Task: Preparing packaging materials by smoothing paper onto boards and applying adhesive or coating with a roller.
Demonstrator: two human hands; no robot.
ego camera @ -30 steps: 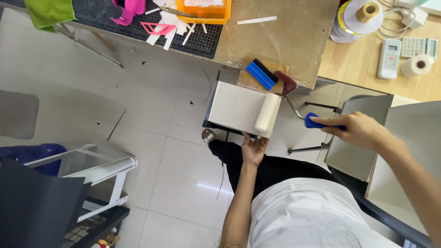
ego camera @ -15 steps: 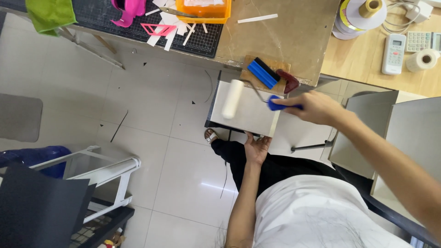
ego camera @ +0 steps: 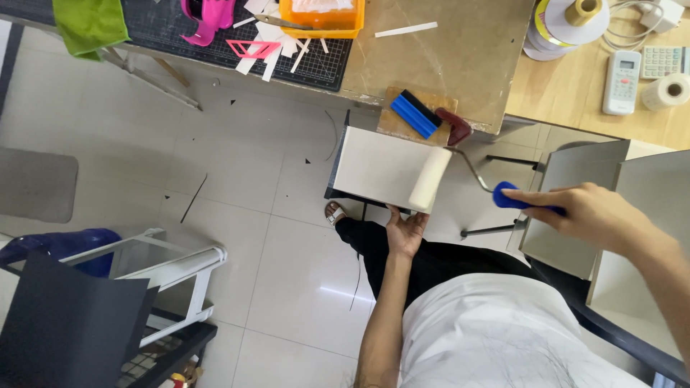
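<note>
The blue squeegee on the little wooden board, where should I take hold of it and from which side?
Grip the blue squeegee across its long flat sides, coming from above. It lies flat and slanted on the wooden board, its dark edge strip facing the table, the dark red tool close beside one end, so the top is freest.

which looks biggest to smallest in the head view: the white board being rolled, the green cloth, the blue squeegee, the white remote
1. white board
2. green cloth, partly cut off by the frame edge
3. blue squeegee and white remote: they look too alike to rank
</note>
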